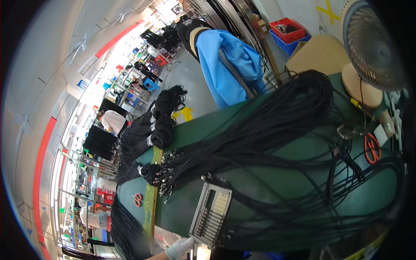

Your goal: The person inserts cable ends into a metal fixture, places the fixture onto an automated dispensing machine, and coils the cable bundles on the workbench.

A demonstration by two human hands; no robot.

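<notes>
At the bottom edge, my left hand (179,248) in a white glove is at the lower left corner of a grey metal fixture (211,212). Its fingertips are together against the frame's edge; part of the fingers is hidden. The fixture is a tilted rectangular frame with a row of pale slats and dark cable ends along its slots. My right hand is out of the picture. Beyond the fixture lies a large bundle of black cables (260,125), its metal-tipped ends (167,173) gathered on the left. More loose black cables (277,216) run off to the right.
Everything lies on a green table (182,216) crossed by a yellow strip (150,203). Red-handled scissors (372,148) are on the right, a smaller red pair (138,199) on the left. A fan (375,47) stands at the right. Blue cloth (229,60) hangs beyond the table.
</notes>
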